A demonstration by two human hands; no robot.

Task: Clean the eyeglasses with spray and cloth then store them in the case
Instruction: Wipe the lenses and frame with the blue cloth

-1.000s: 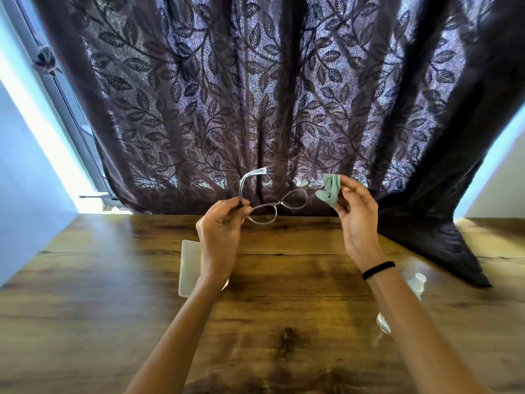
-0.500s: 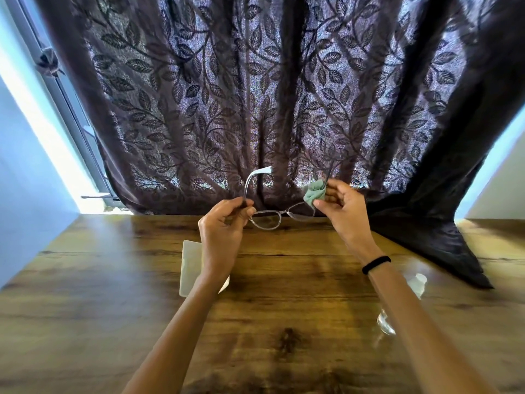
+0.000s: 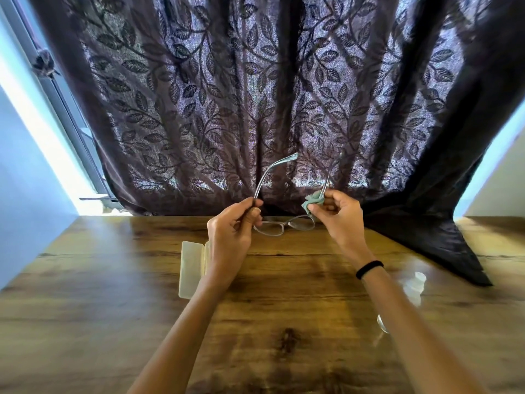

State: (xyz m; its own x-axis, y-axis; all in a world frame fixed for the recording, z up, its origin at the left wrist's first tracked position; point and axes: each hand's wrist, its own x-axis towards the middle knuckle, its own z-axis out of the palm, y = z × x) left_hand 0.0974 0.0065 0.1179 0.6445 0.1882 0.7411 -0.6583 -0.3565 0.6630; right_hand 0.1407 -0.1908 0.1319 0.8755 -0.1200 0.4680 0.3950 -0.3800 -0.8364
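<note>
Wiping step in hand. The eyeglasses (image 3: 279, 226) are held in the air over the far edge of the wood-grain table (image 3: 284, 322), oval lenses down, thin translucent temples pointing up. The left hand (image 3: 231, 228) pinches one temple near the hinge. The right hand (image 3: 339, 220) pinches the bunched, soft green cloth (image 3: 311, 201) round the other. Judgement: next comes folding the temples. The pale, flat case (image 3: 190, 268) lies left of centre, apparently open. The clear spray bottle (image 3: 413, 285) sits toward the right edge, partly hidden.
</note>
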